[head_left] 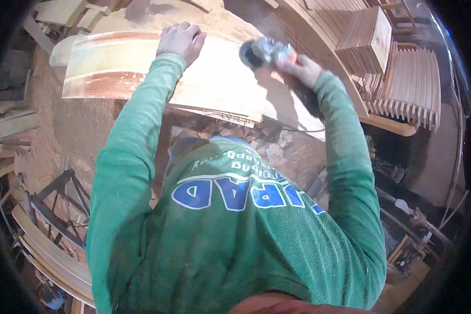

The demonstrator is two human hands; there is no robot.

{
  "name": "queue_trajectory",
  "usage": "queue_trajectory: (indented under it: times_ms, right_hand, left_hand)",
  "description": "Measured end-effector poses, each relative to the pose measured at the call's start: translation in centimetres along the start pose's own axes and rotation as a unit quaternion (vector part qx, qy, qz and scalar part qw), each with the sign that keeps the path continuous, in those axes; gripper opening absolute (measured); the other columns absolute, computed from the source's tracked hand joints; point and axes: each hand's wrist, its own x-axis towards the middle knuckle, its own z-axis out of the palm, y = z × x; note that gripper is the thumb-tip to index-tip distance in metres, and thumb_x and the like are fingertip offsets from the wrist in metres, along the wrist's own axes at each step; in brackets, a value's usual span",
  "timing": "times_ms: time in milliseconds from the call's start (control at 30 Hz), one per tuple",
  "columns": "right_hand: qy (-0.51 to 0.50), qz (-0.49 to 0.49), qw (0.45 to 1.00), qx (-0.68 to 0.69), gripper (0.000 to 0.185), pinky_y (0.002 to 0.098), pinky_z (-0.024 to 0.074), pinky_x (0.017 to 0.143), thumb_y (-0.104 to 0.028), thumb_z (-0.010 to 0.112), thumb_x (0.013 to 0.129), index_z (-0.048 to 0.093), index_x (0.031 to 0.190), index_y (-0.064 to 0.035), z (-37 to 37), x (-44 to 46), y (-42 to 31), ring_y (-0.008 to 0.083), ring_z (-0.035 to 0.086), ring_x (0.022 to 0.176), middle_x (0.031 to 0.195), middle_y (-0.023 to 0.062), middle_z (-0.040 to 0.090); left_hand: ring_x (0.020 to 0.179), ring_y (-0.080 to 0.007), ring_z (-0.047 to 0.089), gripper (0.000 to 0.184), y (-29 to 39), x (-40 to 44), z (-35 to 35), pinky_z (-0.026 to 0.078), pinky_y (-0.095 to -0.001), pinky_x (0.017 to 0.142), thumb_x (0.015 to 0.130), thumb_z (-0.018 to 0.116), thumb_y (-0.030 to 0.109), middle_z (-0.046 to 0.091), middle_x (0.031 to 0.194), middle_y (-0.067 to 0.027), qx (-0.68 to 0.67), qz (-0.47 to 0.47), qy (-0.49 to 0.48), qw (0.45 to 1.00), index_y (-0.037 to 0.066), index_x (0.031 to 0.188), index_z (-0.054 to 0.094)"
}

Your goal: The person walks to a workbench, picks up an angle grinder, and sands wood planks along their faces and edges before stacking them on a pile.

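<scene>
My right hand (304,69) is wrapped round an angle grinder (275,51), slightly blurred, with its round disc (248,54) pointing left. The grinder is over the right end of a pale wooden board (220,78); I cannot tell whether the disc touches it. My left hand (181,42) lies on the far edge of the board, its fingers bent over that edge and partly hidden. Reddish-brown streaks (118,81) run along the left part of the board, while its right part is brightly lit. Under its near edge, more thin sheets (220,116) show.
Stacked slatted wooden pieces (403,83) and a block of thin boards (363,39) stand at the right. A cable (298,129) runs below the grinder. Sawdust (63,125) and offcuts (18,123) lie at the left; curved wooden strips (52,261) are at the lower left.
</scene>
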Motion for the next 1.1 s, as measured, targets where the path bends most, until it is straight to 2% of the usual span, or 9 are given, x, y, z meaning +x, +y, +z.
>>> queue_trajectory:
  times_ms: [33, 67, 267, 333, 467, 600, 700, 967, 1100]
  right_hand:
    - [0.002, -0.025, 0.999, 0.037, 0.087, 0.0371, 0.0527, 0.088, -0.072, 0.068, 0.083, 0.064, 0.129, 0.0016, 1.3, -0.5, 1.3, 0.0214, 0.065, 0.097, 0.108, 0.0129, 0.07]
    - [-0.024, -0.056, 0.997, 0.046, 0.058, 0.0287, 0.0504, 0.07, -0.05, 0.071, 0.093, 0.061, 0.122, -0.0012, 1.7, -1.7, 2.1, 0.0111, 0.058, 0.08, 0.094, 0.0006, 0.061]
    - [0.039, -0.051, 0.996, 0.059, 0.06, 0.0286, 0.0496, 0.07, -0.054, 0.068, 0.093, 0.064, 0.121, -0.0013, 2.0, -0.7, 2.0, 0.0111, 0.057, 0.079, 0.092, 0.0015, 0.063]
    - [0.035, 0.022, 0.999, -0.001, 0.089, 0.038, 0.0543, 0.083, -0.08, 0.058, 0.084, 0.065, 0.125, -0.0004, 0.5, 1.6, 1.7, 0.0216, 0.068, 0.093, 0.101, 0.0112, 0.071]
    - [0.026, -0.017, 0.999, 0.017, 0.066, 0.029, 0.0502, 0.065, -0.062, 0.068, 0.09, 0.065, 0.117, -0.0012, 2.5, -1.4, -0.4, 0.0119, 0.062, 0.074, 0.086, 0.0031, 0.065]
    - [0.0, -0.039, 0.999, -0.026, 0.065, 0.0374, 0.0527, 0.092, -0.056, 0.067, 0.092, 0.062, 0.132, -0.0061, 5.9, -7.5, -0.7, 0.02, 0.067, 0.099, 0.107, 0.0094, 0.072]
    - [-0.035, -0.01, 0.999, 0.028, 0.061, 0.0371, 0.0529, 0.093, -0.047, 0.072, 0.091, 0.061, 0.132, -0.0038, 8.2, -10.0, -0.5, 0.0218, 0.067, 0.101, 0.109, 0.0133, 0.071]
    - [0.065, -0.247, 0.964, -0.073, 0.064, 0.0399, 0.0478, 0.101, -0.04, 0.074, 0.089, 0.056, 0.136, -0.0006, 9.4, -6.9, -4.5, 0.0271, 0.063, 0.111, 0.118, 0.0159, 0.068]
    - [0.064, -0.04, 0.997, -0.009, 0.064, 0.0337, 0.0512, 0.087, -0.054, 0.069, 0.092, 0.064, 0.128, -0.0012, 5.8, 0.0, -1.4, 0.017, 0.063, 0.097, 0.104, 0.0089, 0.068]
  left_hand:
    - [0.112, -0.03, 0.063, 0.033, 0.2, 0.1, -0.4, 0.042, -0.0464, 0.104, 0.1, 0.053, 0.038, 0.07, 0.111, -0.0093, 0.004, -0.007, -0.012, 1.0, 0.013, 0.108, 0.072]
    - [0.114, -0.0289, 0.063, 0.033, 0.4, 0.1, -0.6, 0.042, -0.0461, 0.105, 0.1, 0.052, 0.037, 0.07, 0.111, -0.009, 0.007, -0.015, -0.027, 1.0, 0.013, 0.109, 0.072]
    - [0.105, -0.0332, 0.065, 0.033, -0.1, 0.2, 0.5, 0.043, -0.0472, 0.102, 0.099, 0.055, 0.039, 0.07, 0.106, -0.0099, -0.005, 0.002, 0.017, 1.0, 0.012, 0.104, 0.072]
    - [0.105, -0.0328, 0.066, 0.033, 0.2, 0.3, 0.0, 0.044, -0.0472, 0.101, 0.099, 0.055, 0.039, 0.07, 0.106, -0.01, 0.003, 0.002, 0.007, 1.0, 0.012, 0.105, 0.072]
    - [0.105, -0.0321, 0.066, 0.034, -0.3, 0.1, 0.8, 0.044, -0.0472, 0.101, 0.099, 0.054, 0.04, 0.07, 0.106, -0.0102, 0.011, 0.014, 0.02, 1.0, 0.012, 0.105, 0.072]
    - [0.105, -0.0324, 0.066, 0.034, 0.0, 0.0, 0.7, 0.044, -0.0472, 0.1, 0.1, 0.053, 0.04, 0.07, 0.106, -0.0104, 0.017, 0.003, 0.008, 1.0, 0.012, 0.105, 0.073]
    - [0.106, -0.0325, 0.066, 0.034, -0.2, 0.1, 0.9, 0.044, -0.0474, 0.101, 0.1, 0.053, 0.04, 0.07, 0.106, -0.0106, 0.016, 0.005, 0.021, 1.0, 0.012, 0.104, 0.073]
    - [0.109, -0.0324, 0.064, 0.032, -0.5, 0.3, 0.9, 0.041, -0.0481, 0.103, 0.1, 0.053, 0.038, 0.07, 0.109, -0.0119, -0.028, -0.007, 0.012, 1.0, 0.013, 0.105, 0.074]
    - [0.109, -0.0328, 0.064, 0.031, 0.1, 0.3, 0.1, 0.041, -0.0479, 0.103, 0.1, 0.054, 0.036, 0.07, 0.11, -0.0121, -0.029, -0.003, 0.0, 1.0, 0.014, 0.106, 0.074]
